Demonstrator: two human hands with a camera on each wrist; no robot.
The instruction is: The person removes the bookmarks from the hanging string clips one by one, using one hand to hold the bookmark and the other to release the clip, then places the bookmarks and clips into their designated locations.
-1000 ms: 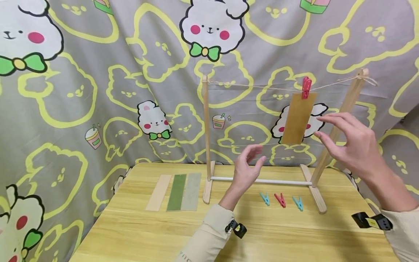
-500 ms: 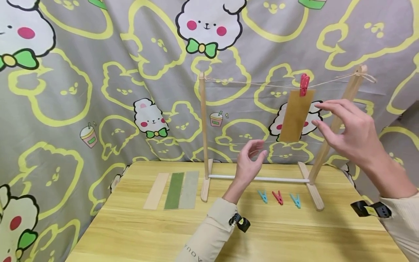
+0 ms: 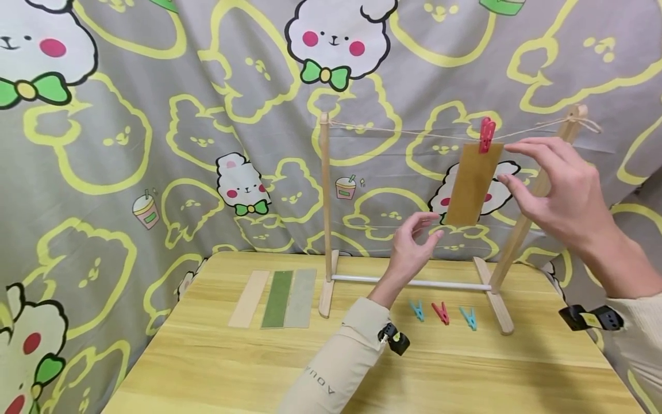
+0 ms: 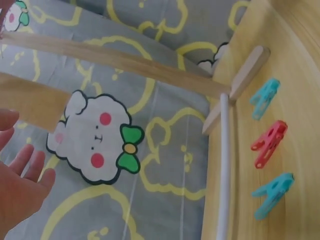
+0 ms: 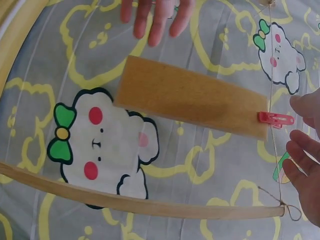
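Note:
A brown rectangular strip (image 3: 473,187) hangs from a string (image 3: 393,131), held at its top by a red clothespin (image 3: 486,135). My right hand (image 3: 564,192) is just right of the strip's upper part, thumb and fingers apart and holding nothing. In the right wrist view, a gap shows between its fingers (image 5: 306,150) and the red clothespin. My left hand (image 3: 414,244) hovers by the strip's lower left corner, fingers loosely bent around nothing. On the table lie a blue clothespin (image 4: 265,98), a red one (image 4: 270,143) and another blue one (image 4: 273,196).
The string runs between the rack's left post (image 3: 326,195) and right post (image 3: 540,190), joined below by a white rod (image 3: 439,284). Left of the rack lie beige (image 3: 249,299), green (image 3: 277,299) and grey (image 3: 301,299) strips on the wooden table (image 3: 217,368).
My left hand has moved right and slightly up, closer to the brown strip's lower end. My right hand has risen towards the strip's top. The strip still hangs from the red clothespin.

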